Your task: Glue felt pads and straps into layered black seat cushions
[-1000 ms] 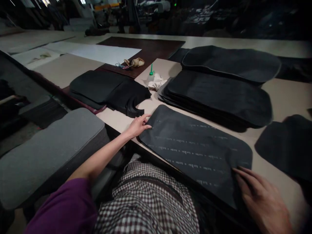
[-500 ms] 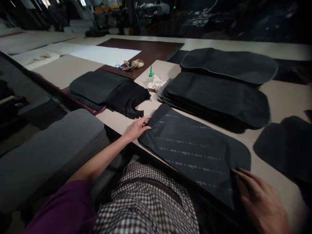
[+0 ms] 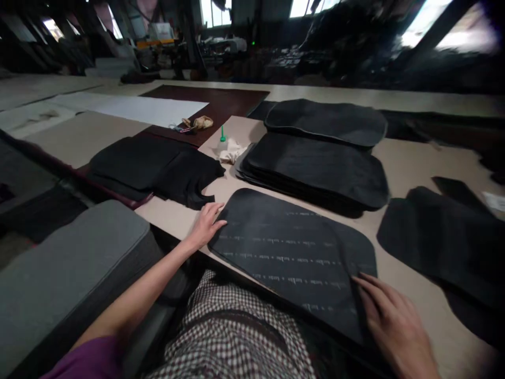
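A black rounded-end sheet (image 3: 284, 252) with rows of pale print on its surface lies along the table's near edge. My left hand (image 3: 205, 223) rests at its left end, thumb and fingers apart, touching the rim without gripping. At the right end, my right hand (image 3: 394, 316) has its fingers curled on the sheet's edge, which bends up in a ridge beside them. The thumb there is hidden. Just behind lies a thick stack of similar black pieces (image 3: 315, 166), with another black piece (image 3: 327, 123) behind it.
Black cut pieces (image 3: 153, 166) lie to the left, and more black pieces (image 3: 445, 242) to the right. A green-tipped bottle (image 3: 223, 139) stands by a crumpled white cloth (image 3: 232, 151). A grey padded block (image 3: 74, 263) is beside the table at left. Scissors (image 3: 183, 126) lie farther back.
The view has tilted up and turned right, so things sit farther left. The printed sheet lies flatter at its left end, and the left hand's fingers are off its surface, at the rim.
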### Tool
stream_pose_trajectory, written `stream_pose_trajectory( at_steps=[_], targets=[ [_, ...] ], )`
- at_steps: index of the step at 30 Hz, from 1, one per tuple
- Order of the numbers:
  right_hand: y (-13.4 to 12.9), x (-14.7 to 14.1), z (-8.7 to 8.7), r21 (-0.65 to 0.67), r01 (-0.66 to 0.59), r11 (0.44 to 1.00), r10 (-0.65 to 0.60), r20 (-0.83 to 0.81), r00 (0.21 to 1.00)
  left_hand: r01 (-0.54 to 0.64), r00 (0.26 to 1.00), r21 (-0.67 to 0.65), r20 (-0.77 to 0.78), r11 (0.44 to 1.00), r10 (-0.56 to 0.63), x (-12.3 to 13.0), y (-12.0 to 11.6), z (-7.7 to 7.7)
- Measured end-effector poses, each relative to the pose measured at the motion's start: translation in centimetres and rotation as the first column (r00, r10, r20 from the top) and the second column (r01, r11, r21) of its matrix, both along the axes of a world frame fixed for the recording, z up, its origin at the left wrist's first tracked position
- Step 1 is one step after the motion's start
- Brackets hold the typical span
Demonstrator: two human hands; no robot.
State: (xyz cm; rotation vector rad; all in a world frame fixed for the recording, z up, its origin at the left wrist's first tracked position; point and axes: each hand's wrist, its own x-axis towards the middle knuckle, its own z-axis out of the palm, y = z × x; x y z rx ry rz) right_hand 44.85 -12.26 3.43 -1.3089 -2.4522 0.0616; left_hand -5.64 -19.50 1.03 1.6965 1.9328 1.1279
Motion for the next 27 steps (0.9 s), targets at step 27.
stream_pose_trajectory(
  at_steps=[27],
  targets=[
    [-0.6, -1.2, 4.6, 0.035, 0.416, 0.909, -0.417, 0.021, 0.909, 0.376, 0.545, -0.255, -0.717, 0.891, -0.436, 4.8, 7.8, -1.7]
  ],
)
